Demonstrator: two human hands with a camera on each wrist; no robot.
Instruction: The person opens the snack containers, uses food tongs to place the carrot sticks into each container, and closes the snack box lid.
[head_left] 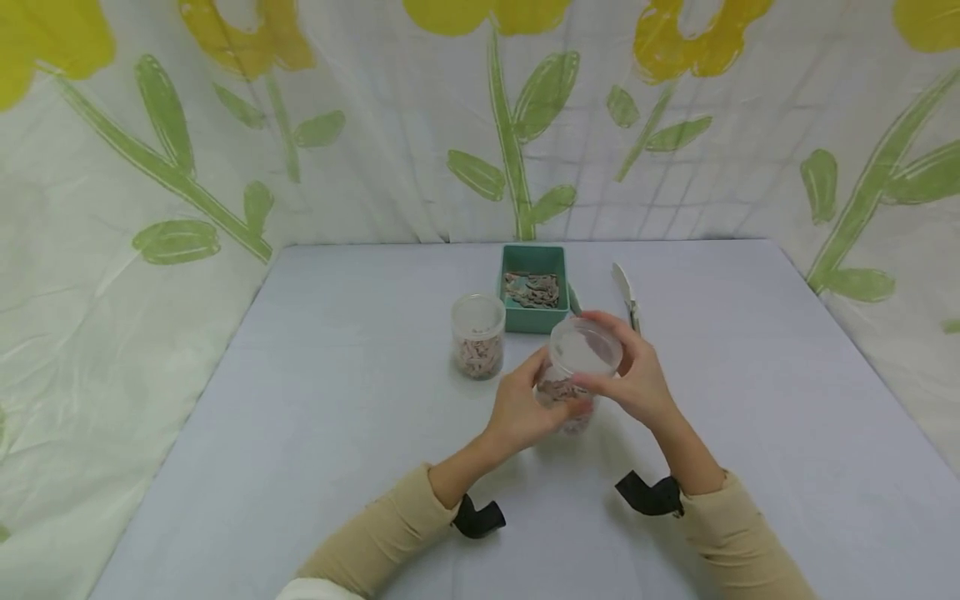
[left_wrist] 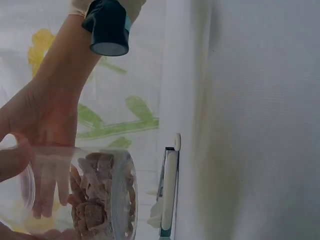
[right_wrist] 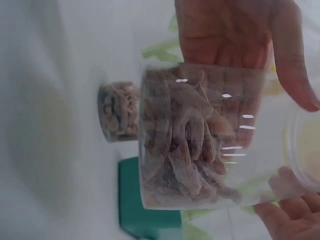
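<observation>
A clear plastic jar [head_left: 557, 388], part filled with brownish-pink curled pieces [right_wrist: 187, 135], is held slightly tilted over the table. My left hand [head_left: 527, 410] grips the jar's body, thumb on the near side and fingers behind it, as seen through the wall in the right wrist view. At the top, my right hand [head_left: 637, 379] holds the round translucent lid [head_left: 585, 346] by its edge, thumb in front and fingers at the far side. A second lidded jar [head_left: 478, 346] with similar pieces stands upright to the left.
Behind the jars sits a green rectangular box [head_left: 534, 321] with flat brownish scraps inside. A white-handled tool [head_left: 624, 287] lies right of it, and a narrow greenish piece [head_left: 574, 300] shows against the box's right side. A flower-print curtain [head_left: 375, 167] hangs beyond the table's far edge.
</observation>
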